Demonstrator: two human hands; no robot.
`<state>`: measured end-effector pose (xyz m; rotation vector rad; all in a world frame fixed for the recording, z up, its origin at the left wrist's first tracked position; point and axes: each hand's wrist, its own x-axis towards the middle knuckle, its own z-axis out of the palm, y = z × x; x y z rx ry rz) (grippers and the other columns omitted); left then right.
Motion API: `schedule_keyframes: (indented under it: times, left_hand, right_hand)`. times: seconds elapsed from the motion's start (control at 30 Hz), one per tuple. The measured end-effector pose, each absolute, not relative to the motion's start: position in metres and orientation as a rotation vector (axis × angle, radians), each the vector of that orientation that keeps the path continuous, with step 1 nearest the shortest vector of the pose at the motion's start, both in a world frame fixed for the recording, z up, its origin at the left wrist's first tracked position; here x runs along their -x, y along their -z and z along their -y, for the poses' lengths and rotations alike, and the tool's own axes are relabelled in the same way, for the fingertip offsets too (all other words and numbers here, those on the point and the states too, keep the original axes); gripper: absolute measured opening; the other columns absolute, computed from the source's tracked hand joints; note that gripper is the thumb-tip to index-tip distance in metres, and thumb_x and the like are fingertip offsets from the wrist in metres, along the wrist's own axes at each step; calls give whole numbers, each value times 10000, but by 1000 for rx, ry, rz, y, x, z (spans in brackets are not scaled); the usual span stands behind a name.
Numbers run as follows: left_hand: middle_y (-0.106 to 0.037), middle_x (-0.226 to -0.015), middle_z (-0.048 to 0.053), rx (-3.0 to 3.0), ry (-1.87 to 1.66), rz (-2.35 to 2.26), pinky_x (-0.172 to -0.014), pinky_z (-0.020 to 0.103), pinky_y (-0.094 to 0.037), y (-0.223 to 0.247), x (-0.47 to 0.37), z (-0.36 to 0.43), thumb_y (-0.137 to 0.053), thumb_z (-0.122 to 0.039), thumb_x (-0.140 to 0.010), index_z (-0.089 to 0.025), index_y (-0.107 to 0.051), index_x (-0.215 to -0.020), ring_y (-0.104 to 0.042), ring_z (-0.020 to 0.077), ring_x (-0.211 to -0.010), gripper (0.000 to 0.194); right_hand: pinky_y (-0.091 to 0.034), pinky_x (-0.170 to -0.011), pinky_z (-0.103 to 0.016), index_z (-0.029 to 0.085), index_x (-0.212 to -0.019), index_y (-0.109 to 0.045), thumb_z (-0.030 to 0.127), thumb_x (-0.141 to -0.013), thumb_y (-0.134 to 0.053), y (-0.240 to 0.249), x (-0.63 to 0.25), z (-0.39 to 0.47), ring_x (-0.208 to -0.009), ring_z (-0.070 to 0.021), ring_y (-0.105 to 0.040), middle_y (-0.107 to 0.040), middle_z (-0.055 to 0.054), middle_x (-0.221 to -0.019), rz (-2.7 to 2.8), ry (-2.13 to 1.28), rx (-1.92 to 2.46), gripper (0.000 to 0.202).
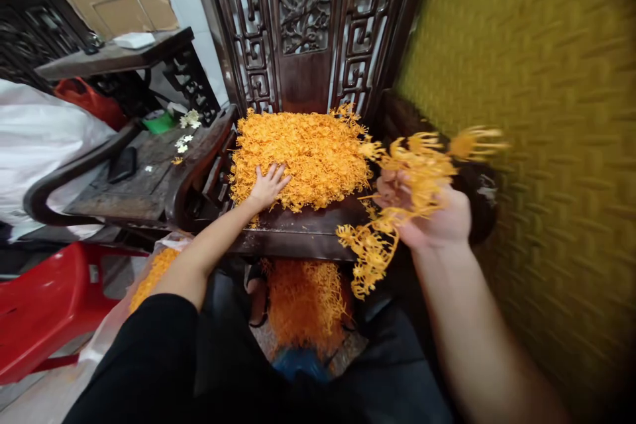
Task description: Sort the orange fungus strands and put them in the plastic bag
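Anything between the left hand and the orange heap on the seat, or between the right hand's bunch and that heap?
Nothing visible. The left hand lies spread on the near side of the orange heap; the right hand holds the orange bunch to its right, with no obstacle showing between.

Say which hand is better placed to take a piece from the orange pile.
Probably the left hand: it lies spread on the near side of the orange pile, while the right hand is out to the side, holding an orange bunch.

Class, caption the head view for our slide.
Left hand rests on an orange heap; right hand holds frilly orange strands.
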<state>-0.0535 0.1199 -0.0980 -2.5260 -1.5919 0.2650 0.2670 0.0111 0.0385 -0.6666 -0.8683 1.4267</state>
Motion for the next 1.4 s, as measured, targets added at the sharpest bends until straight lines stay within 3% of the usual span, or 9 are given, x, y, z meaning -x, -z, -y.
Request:
schedule_keyframes:
  times: [0.1,0.2,0.3,0.5,0.7,0.83,1.13,1.27,1.4]
  left_hand:
    - [-215,-1757,182,2640,-246,1651,-1218,778,-203,65,49,-101,-665,-222,-899,-241,-479,-1589,-224,447,-1605,715]
    - [-480,-1638,143,2804,-124,1713,-1218,550,-418,22,49,-79,-580,-139,-912,-214,-708,-1358,-537,338,-1448,470]
    - [-745,-1321,110,2774,528,1869,-1170,447,-495,-15,41,-47,-505,-244,-1011,-188,-746,-1256,-696,253,-1249,348]
    - [-620,-1494,191,3080,1753,1906,-953,385,-629,-22,7,14,-640,-534,-974,-215,-457,-1537,-670,280,-1309,673]
    - [-777,-874,63,3029,1935,1925,-717,280,-613,5,3,18,-798,-434,-862,-142,-728,-1035,-746,151,-744,347]
    - [-762,-827,33,2767,2158,1954,-634,248,-580,4,10,12,-857,-404,-792,-154,-736,-929,-696,115,-645,309]
    - [-671,-693,4,2875,1740,2335,-513,231,-400,-16,17,13,-791,-455,-851,-177,-734,-933,-528,91,-554,296]
    - [-486,-549,-65,3131,1084,2291,-478,247,-278,-19,15,14,-800,-475,-829,-197,-737,-982,-385,86,-488,323]
    - [-550,-615,-24,2945,592,2187,-590,282,-396,-14,14,14,-757,-324,-819,-189,-686,-772,-494,132,-595,159]
  right_hand:
    - [-402,-527,-249,247,-816,-701,230,-610,-800,-29,-253,-13,-613,-124,-543,-666,3,-782,967,-1317,820,229]
    - [-444,-599,-274,224,-866,-731,217,-677,-801,-19,-244,-10,-667,-142,-586,-697,-6,-802,1261,-1105,980,202]
    - [-460,-627,-296,205,-928,-758,209,-794,-732,-14,-242,0,-708,-157,-615,-718,-33,-874,1549,-911,1055,137]
    - [-515,-725,-323,202,-984,-754,112,-864,-609,-20,-232,18,-892,-196,-676,-707,-64,-1016,1879,-823,903,208]
    - [-473,-671,-320,189,-853,-719,256,-922,-666,-13,-214,20,-749,-170,-637,-697,-42,-842,1911,-851,1024,109]
    - [-421,-601,-298,192,-1070,-701,301,-882,-737,-8,-213,15,-616,-133,-546,-646,6,-752,1901,-931,1107,221]
    - [-430,-685,-365,226,-924,-784,269,-922,-629,-21,-207,18,-763,-210,-608,-702,-79,-922,2265,-357,1277,161]
    - [-368,-628,-365,205,-783,-752,372,-955,-633,-22,-202,17,-693,-198,-562,-660,-79,-814,2300,-284,1347,268]
    - [-380,-655,-354,245,-855,-788,307,-898,-708,-19,-208,8,-613,-166,-527,-636,-21,-695,2301,-520,1342,110]
